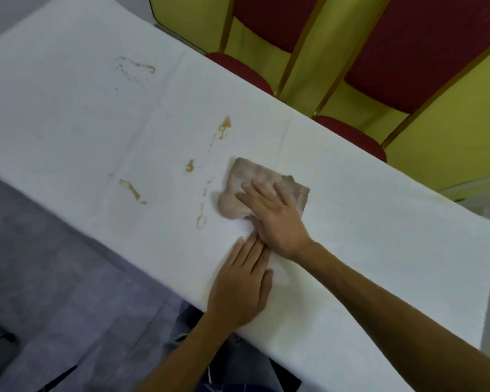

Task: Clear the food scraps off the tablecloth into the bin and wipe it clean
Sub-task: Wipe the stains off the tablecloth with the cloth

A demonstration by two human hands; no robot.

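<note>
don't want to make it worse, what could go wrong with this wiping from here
The cloth under the right hand looks dirty, so it may smear the brown stains wider instead of lifting them. The tablecloth may bunch or slide if the left hand, pressing flat near the edge, lets go.

A crumpled beige cloth [246,179] is pressed onto the white tablecloth [68,108] by the right hand [275,219], fingers straight and spread. The tablecloth is held down near its edge by the left hand [241,287], palm flat, just beside the right. Brown stains [224,127] are seen left of the cloth. Two red chairs [408,52] are drawn up at the far side.
</note>
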